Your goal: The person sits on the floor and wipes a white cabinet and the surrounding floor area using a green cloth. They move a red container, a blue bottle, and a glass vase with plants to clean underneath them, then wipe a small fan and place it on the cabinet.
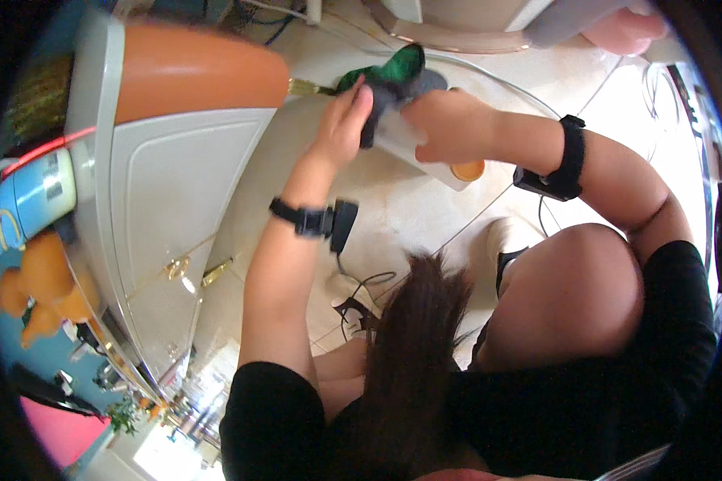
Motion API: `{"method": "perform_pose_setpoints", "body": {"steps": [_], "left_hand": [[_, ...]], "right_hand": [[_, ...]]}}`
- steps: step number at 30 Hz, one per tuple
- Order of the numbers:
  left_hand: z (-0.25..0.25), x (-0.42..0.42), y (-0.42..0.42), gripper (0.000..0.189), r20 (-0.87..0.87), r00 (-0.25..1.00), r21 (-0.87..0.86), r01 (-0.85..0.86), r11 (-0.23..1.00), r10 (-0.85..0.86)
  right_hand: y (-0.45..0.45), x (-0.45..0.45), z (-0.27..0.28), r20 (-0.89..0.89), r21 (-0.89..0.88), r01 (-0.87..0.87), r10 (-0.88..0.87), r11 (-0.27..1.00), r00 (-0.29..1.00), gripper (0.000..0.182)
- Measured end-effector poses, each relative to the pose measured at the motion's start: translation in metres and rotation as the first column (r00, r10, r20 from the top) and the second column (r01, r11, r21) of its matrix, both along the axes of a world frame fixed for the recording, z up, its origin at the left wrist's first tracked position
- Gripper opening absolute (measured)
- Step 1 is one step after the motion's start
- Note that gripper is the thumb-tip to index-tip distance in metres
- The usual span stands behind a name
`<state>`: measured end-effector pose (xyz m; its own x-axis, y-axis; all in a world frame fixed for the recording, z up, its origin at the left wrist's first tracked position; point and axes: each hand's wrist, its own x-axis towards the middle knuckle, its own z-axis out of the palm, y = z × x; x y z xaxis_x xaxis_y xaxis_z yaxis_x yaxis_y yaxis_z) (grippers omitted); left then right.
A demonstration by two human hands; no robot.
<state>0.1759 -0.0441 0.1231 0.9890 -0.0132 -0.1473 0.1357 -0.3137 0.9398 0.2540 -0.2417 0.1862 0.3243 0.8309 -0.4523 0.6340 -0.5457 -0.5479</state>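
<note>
At the upper middle, my left hand (343,123) is against a dark grey item (380,102), blurred, that looks like cloth or a shoe; its material is unclear. On the item's other side is my right hand (454,126), fingers curled towards it. Whether the right fingers grip it is blurred. A green and black object (406,63) lies just beyond both hands. Below the right hand, a pale box-like object (439,171) rests near the floor, with a small orange-topped round thing (468,170) at its end. Both wrists wear black straps with small devices.
A white cabinet (186,180) with an orange end panel (198,72) stands at the left. On it are a blue bottle (36,192) and an orange plush toy (48,276). A white cable (505,78) crosses the tiled floor beyond my right hand. My knee (571,294) is at the right.
</note>
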Motion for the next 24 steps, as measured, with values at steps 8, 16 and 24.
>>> {"method": "perform_pose_setpoints", "body": {"steps": [8,16,24], "left_hand": [[-0.009,-0.104,-0.026,0.047,0.147,0.988,-0.039,0.053,0.998,-0.047],[-0.068,-0.066,-0.04,0.062,-0.384,0.892,-0.423,-0.4,0.813,0.238],[-0.158,-0.105,-0.056,0.057,-0.198,0.964,-0.068,-0.192,0.979,0.175]], "right_hand": [[-0.024,-0.03,-0.002,0.259,0.182,-0.381,0.329,0.907,0.908,0.02],[-0.017,-0.045,0.006,0.223,0.228,-0.342,0.293,0.912,0.93,0.027],[-0.005,-0.048,0.007,0.096,-0.058,-0.343,0.347,0.938,0.933,0.026]]}}
